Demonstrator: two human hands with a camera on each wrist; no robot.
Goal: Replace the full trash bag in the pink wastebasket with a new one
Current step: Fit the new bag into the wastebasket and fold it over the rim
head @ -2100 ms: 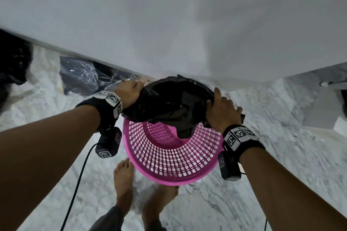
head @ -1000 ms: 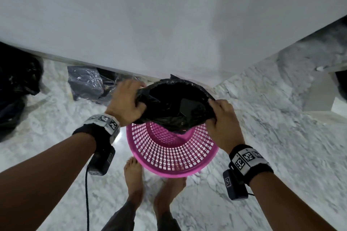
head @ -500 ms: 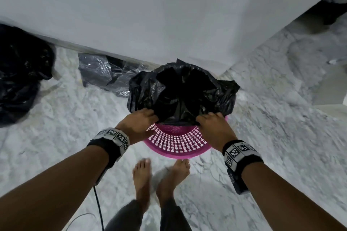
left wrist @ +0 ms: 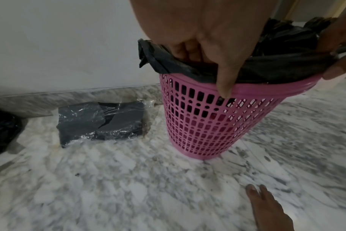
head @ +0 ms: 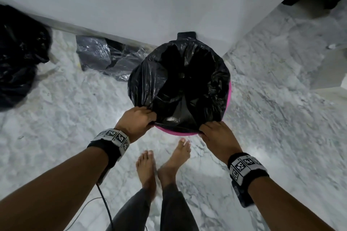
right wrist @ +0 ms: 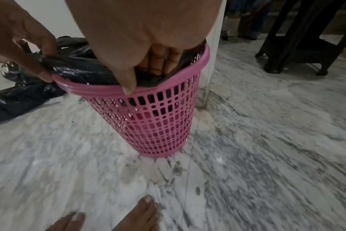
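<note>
**Liner going on the basket**

The left hand is pinching the bag edge at the near rim of the basket, standing by the wall; the right hand is gripping the same edge alongside.

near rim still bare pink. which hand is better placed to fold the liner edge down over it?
Either; slight edge right. Both hands, left and right, pinch the black liner at the near rim of the pink wastebasket. The right thumb already lies over the rim.
</note>
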